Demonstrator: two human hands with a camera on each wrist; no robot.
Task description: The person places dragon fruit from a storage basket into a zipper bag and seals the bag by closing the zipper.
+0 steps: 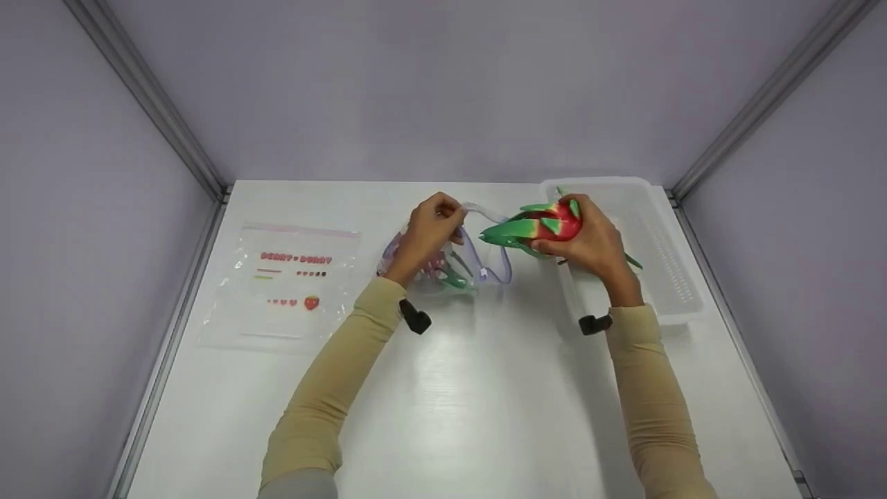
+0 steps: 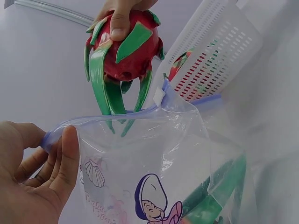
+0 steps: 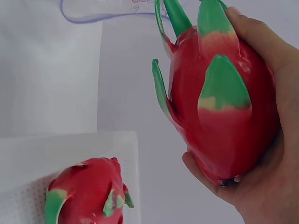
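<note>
Dragon fruit (image 1: 547,223), red w/ green scales: gripped whole in right hand (image 1: 589,242), fingers wrapped round body, leaf tips pointing to 9 o'clock at mouth of zip bag (image 1: 450,267). Left hand (image 1: 429,232) pinched bag's rim, holding it open; green leaves showed inside. Second dragon fruit (image 3: 86,191) lay in white basket (image 1: 658,263), 3 o'clock of the grip. Flat printed bag (image 1: 287,284) at 9 o'clock, well apart.

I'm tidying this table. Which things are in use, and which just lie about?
In use: dragon fruit in right hand; clear zip bag, rim pinched by left hand; white basket, holding another fruit.
Lying about: flat strawberry-print bag.
</note>
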